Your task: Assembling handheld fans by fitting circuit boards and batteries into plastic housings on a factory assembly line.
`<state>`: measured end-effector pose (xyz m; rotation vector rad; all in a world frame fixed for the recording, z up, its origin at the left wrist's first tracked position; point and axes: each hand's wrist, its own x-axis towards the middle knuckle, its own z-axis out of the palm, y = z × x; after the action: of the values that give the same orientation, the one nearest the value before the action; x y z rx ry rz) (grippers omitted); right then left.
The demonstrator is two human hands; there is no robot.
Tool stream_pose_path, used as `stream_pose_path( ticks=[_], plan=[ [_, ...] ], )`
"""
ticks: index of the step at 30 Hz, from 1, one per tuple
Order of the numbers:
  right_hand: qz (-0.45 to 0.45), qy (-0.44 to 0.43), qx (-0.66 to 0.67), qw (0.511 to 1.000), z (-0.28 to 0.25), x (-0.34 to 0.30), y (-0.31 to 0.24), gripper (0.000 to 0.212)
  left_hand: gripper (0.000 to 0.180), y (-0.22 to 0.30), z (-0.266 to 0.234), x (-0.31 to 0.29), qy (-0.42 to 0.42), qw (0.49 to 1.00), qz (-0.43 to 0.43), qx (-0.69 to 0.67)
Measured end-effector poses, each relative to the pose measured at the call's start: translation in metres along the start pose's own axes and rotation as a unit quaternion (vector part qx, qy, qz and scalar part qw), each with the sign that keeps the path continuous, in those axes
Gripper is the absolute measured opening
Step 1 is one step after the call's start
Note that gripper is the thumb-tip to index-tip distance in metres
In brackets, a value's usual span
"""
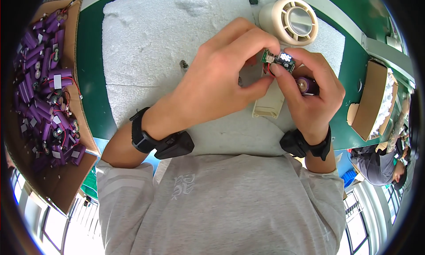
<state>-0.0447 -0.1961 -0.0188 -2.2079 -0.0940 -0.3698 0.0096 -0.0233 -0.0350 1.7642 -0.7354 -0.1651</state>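
Both hands meet above the white foam pad (146, 47) on the green counter (90, 78), and the small green circuit board (278, 60) sits exactly between them. The left hand (217, 82) pinches the board's left end between thumb and forefinger; the right hand (312, 93) grips its right end with the fingertips, so the 2 hands are closed together on 1 part. The board's long axis runs roughly left to right, from one hand toward the other, tilting slightly down toward the right hand. Thin red and black wires hang from its underside by the left thumb.

The right hand also cradles a purple cylindrical battery cell (305, 84) in its palm, just below the board (its flat end faces the camera). Neither hand is nearer the board, since both touch it, but the cell belongs to the right hand alone.

Just under the hands lies a cream plastic housing (269, 102), its long axis pointing away from the person. Beyond the right hand stands a round cream fan head (290, 20). Well to the left of the left hand, a cardboard box (66, 175) holds many more purple cells.
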Motion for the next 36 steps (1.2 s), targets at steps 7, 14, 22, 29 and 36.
stream_pose_path(
  ticks=[7,14,22,29,36],
  plan=[
    [0.007,0.020,-0.026,0.999,-0.005,0.001,-0.002,0.025,0.046,-0.002,0.006,-0.002,0.011,1.000,-0.002,0.014],
    [0.028,-0.022,-0.013,0.999,-0.011,0.001,0.002,0.023,0.046,-0.002,-0.004,0.001,-0.064,0.995,-0.053,-0.048],
    [-0.025,-0.042,-0.025,0.998,-0.011,0.001,0.007,0.025,0.044,-0.002,-0.004,0.003,-0.078,0.992,-0.079,-0.053],
    [-0.045,-0.026,-0.053,0.997,-0.007,-0.002,0.006,0.026,0.043,0.000,-0.001,0.002,-0.062,0.993,-0.088,-0.043],
    [-0.060,-0.028,-0.094,0.993,-0.008,-0.002,0.000,0.024,0.043,-0.001,-0.001,0.001,-0.063,0.994,-0.085,-0.032]
  ],
)
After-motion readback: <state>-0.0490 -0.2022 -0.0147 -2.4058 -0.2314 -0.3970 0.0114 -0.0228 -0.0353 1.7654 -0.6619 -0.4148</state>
